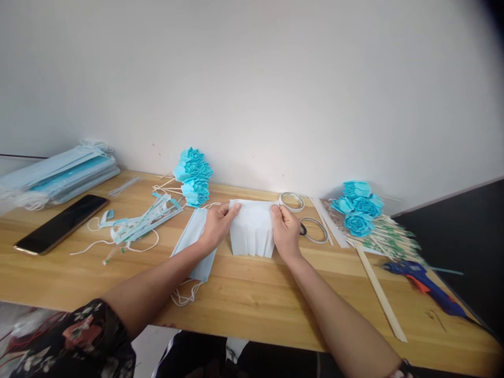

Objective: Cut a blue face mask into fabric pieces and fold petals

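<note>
On the counter (252, 299) we counted 1 wht sheet (252, 223), 1 loose mask (202, 265), 1 mask stack (74, 170) (qty in it unclear), 2 blue flower bunches (192, 178) (358, 207) (no. of blooms per bunch hard to tell), 2 tape rolls (292, 210) (326, 234), 1 blk phone (61, 224) & 1 glue gun (433, 291). We also had 1 long flat stick (380, 294), 1 bundle of thin wht strands (126, 186), 1 tangle of cut strips (145, 220) + 1 grn/wht scrap pile (397, 239), pcs. uncounted.

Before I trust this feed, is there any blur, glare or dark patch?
Head view throughout: diffuse light on the wall; no strong glare on the phone; dark upper right corner; mask stack soft toward the left edge; white sheet pale, its folds visible.
</note>
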`<state>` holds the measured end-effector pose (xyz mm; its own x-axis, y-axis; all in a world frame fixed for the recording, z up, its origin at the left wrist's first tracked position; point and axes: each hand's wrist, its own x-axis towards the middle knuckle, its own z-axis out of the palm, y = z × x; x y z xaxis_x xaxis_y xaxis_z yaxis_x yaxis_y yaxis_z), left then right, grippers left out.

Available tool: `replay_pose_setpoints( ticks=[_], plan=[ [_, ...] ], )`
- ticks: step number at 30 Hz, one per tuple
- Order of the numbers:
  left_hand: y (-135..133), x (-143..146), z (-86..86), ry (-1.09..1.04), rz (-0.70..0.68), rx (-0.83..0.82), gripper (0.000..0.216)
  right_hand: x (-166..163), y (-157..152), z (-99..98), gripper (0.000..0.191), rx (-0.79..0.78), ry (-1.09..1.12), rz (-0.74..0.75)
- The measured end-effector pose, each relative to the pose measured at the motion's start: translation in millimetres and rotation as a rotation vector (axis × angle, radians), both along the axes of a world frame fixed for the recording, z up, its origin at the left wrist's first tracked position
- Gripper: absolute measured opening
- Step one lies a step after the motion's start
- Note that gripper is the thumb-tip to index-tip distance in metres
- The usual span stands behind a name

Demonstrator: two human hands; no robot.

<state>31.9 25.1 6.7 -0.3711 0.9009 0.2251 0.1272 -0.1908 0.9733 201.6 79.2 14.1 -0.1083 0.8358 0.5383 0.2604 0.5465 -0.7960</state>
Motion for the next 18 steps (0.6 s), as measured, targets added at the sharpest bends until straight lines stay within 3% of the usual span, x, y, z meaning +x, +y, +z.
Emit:
replay_pose_setpoints(
  ticks=[7,14,18],
  plan=[
    [3.9,-4.3,-1.2,-0.049,-0.036,-0.01,0.044,-0.1,0.2,1.5,0.043,-0.024,0.049,0.003],
    [2.1,5.6,-2.2,-0.374,-0.29,-0.096,0.042,3.5,8.3,-3.3,0.045,-0.116,0.144,-0.034],
    [1.8,7.4,-6.2,-0.389,-0.337,-0.173,0.042,1.1,11.4,-6.5,0.044,-0.249,0.261,0.012]
  ],
)
